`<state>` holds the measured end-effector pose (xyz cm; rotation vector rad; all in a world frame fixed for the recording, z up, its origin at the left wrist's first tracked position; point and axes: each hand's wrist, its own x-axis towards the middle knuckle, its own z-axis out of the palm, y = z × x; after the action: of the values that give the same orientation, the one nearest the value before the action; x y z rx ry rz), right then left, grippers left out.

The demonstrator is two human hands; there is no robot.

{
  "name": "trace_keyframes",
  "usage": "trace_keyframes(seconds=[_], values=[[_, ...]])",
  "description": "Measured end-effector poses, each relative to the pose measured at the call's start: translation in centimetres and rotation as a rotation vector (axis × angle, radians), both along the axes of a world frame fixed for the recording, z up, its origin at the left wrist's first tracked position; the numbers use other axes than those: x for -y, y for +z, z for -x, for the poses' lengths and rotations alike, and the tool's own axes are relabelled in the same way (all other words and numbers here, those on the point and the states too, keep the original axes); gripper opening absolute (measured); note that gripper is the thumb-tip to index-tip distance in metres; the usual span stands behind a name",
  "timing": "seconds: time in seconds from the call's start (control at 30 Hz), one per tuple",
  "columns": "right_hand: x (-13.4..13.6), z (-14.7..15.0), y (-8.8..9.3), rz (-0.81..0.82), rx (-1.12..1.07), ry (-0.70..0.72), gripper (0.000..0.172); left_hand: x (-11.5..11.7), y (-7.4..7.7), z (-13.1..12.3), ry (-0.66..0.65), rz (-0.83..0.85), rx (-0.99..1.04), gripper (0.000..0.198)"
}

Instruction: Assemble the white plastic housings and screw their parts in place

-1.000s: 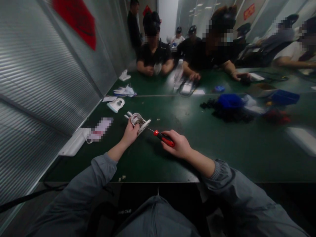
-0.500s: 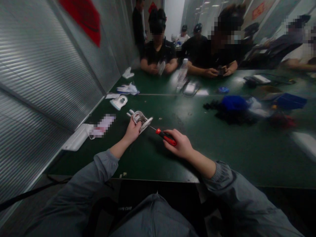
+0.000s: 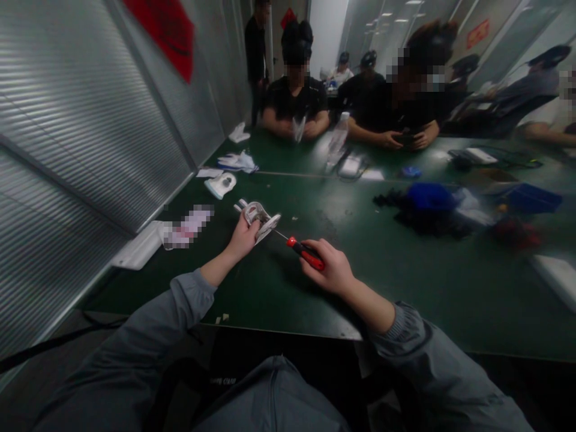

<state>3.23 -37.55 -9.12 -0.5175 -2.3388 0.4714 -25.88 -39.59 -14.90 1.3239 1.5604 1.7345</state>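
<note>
My left hand (image 3: 244, 236) is closed round a small white device (image 3: 269, 226) with a rounded open housing and a flat disc-like face; its exact kind is not clear. Two pale prongs stick out past my fingers on its far left side. In my right hand (image 3: 330, 266) is a red and black screwdriver (image 3: 308, 253), fingers wrapped along its handle. The thin shaft points up and left, and its tip meets or nearly meets the white disc; contact cannot be made out. Both hands are held over the green table (image 3: 288, 288).
To the left lie a white cover-like part (image 3: 221, 184), gloves (image 3: 238, 161) and a long white piece (image 3: 141, 246). On the right are a dark heap with blue cloth (image 3: 429, 197) and a blue tray (image 3: 535, 198). A bottle (image 3: 338, 139) stands near co-workers across the table.
The whole view has shifted slightly as the head moved. Both hands keep their hold, and the screwdriver stays pointed at the white device.
</note>
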Motion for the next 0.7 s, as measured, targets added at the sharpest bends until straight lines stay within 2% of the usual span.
trace_keyframes(seconds=[0.33,0.57,0.7], values=[[0.2,0.0,0.0,-0.006,0.027,-0.018,0.038,0.1,0.1,-0.2,-0.007,-0.009,0.084,0.040],[0.1,-0.2,0.1,-0.094,-0.019,0.003,0.036,-0.1,1.0,-0.5,0.018,0.003,0.192,0.042],[0.1,-0.3,0.1,-0.109,-0.060,0.001,0.034,-0.4,1.2,0.3,0.051,-0.025,0.278,0.045]])
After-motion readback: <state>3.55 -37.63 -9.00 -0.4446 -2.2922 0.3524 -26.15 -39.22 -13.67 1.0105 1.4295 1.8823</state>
